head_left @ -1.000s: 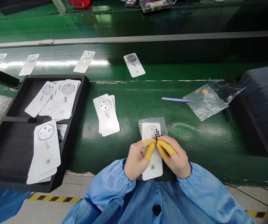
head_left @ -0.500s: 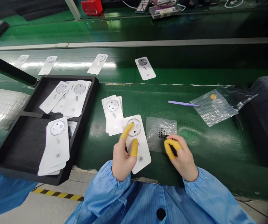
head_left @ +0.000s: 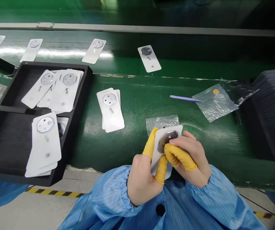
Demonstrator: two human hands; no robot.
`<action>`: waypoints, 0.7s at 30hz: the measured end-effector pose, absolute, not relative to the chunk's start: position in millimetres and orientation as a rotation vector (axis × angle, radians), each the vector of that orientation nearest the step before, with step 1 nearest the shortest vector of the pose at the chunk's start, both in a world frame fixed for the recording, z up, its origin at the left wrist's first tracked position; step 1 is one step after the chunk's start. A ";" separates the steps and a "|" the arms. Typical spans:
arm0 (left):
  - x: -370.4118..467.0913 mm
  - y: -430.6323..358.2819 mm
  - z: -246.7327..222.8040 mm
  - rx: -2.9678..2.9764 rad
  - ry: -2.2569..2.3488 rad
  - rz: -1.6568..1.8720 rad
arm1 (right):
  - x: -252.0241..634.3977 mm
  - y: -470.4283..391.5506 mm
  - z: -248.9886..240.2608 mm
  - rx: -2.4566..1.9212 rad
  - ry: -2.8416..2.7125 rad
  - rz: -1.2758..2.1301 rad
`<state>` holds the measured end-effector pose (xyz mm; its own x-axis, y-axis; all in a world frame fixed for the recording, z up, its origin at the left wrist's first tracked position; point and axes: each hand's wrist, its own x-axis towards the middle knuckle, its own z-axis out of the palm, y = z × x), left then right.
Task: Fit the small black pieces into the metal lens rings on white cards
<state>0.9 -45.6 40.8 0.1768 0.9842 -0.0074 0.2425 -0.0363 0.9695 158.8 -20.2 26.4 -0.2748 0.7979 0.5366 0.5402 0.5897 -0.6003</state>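
My left hand (head_left: pixel 146 175), with yellow finger cots on thumb and finger, grips a white phone back cover (head_left: pixel 160 163) by its edge and lower face. The cover is lifted and tilted, its octagonal camera plate facing me. My right hand (head_left: pixel 190 156), also in yellow finger cots, is closed in a pinch right at that plate; whatever its fingertips hold is hidden. Behind the cover lies a bubble-wrap sheet (head_left: pixel 162 120), mostly covered from view. A small stack of similar phone back covers (head_left: pixel 112 113) lies left of my hands.
At left a black divided tray (head_left: pixel 8 140) holds more covers. Several covers, one a dark-plated cover (head_left: pixel 149 59), lie along the back strip. Purple tweezers (head_left: pixel 185 98) and bubble wrap with a yellow piece (head_left: pixel 215 91) are right. A dark stack of sheets (head_left: pixel 273 111) stands far right.
My left hand has raised the back cover off the table and brought it right, over the bubble wrap. My right hand has moved from the black dots to the camera plate. The view has tilted down.
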 end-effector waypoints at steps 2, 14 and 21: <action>1.9 -45.1 41.9 1.511 1.226 0.991 | 160.3 -19.2 29.3 -1.025 -1.978 0.372; 5.3 -43.9 40.8 1.540 1.212 0.980 | 163.3 -23.8 26.6 -0.962 -2.169 0.075; 5.9 -42.1 41.6 1.507 1.164 0.969 | 162.6 -24.6 28.3 -0.957 -2.136 0.057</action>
<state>5.9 -42.1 41.6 0.2286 0.9730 0.0316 0.2074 -0.0803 0.9749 162.6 -24.6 28.3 -0.4130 0.6501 0.6378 0.6155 0.7154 -0.3307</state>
